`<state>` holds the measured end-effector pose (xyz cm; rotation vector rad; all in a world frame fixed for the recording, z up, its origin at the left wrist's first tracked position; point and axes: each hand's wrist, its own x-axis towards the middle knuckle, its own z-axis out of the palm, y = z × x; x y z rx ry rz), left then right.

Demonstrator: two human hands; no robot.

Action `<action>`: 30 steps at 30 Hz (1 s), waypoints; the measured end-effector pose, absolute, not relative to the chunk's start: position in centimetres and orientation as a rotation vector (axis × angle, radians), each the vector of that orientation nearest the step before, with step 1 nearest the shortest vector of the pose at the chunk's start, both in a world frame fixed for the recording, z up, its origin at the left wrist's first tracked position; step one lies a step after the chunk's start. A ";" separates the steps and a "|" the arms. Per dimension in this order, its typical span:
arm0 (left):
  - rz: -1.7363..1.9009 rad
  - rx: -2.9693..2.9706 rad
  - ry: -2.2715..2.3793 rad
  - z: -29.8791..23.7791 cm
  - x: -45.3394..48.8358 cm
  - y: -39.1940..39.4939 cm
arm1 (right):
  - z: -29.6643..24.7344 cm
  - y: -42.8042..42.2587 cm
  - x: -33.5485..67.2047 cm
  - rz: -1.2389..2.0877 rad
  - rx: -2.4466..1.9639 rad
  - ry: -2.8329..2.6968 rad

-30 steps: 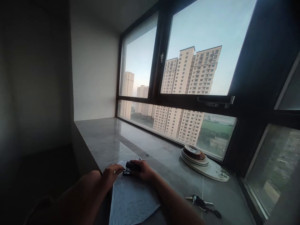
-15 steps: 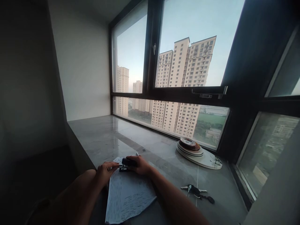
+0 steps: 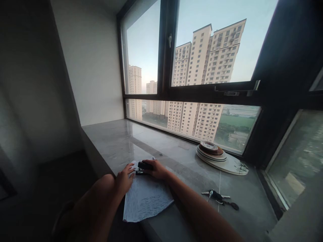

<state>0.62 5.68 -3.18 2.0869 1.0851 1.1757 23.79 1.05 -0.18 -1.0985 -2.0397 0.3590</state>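
My right hand (image 3: 156, 169) is wrapped round the back of a black stapler (image 3: 144, 165), whose jaw points left over the top part of the written paper sheets (image 3: 148, 200). At the sheets' upper left edge, my left hand (image 3: 125, 177) has its fingers stretched out and apart, with the fingertips close to the stapler's front end. Whether those fingertips touch the stapler cannot be made out. The sheets lie on the grey stone windowsill (image 3: 111, 137), with their lower edge near the sill's front edge.
A stack of plates (image 3: 212, 153), topped by a small patterned dish, stands on a larger oval plate (image 3: 237, 166) near the window. Keys (image 3: 215, 196) lie to the right of my right forearm. A small dark bit (image 3: 160, 154) lies beyond the paper. The dark window frame (image 3: 186, 90) borders the sill.
My left fingers have gone from a pinch at the stapler's front to a spread pose at the paper's edge. My right hand still grips the stapler. The whole view has shifted slightly.
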 end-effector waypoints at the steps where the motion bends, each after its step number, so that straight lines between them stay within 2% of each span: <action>1: 1.175 2.089 1.035 -3.0 1.2 5.2 | -0.2 1.1 23.5 0.354 -1.104 -2.037; 9: 1.162 2.040 0.856 -2.2 1.5 3.6 | 0.3 1.1 22.6 0.328 -1.120 -2.074; 14: 1.267 1.950 0.997 -3.0 -0.3 5.7 | 1.4 0.7 26.8 0.765 -1.130 -2.153; 16: 1.322 1.903 1.030 -3.4 -0.6 6.2 | 1.3 0.4 29.2 0.978 -1.162 -2.067; 17: 1.343 1.889 1.022 -3.7 -0.7 6.4 | 1.0 0.4 30.2 0.984 -1.206 -1.972; 21: 1.408 1.845 0.987 -4.2 -0.6 6.1 | -0.8 1.6 32.6 0.486 -1.426 -1.635; 24: 1.455 1.757 0.972 -4.4 -0.4 5.7 | -2.3 3.3 32.5 0.188 -1.701 -1.783; 27: 1.494 1.636 0.939 -4.2 -0.4 5.6 | -3.3 4.6 32.0 0.111 -2.002 -1.956; 30: 1.581 1.410 0.906 -3.6 -0.9 5.7 | -3.2 5.9 31.2 0.171 -2.053 -1.999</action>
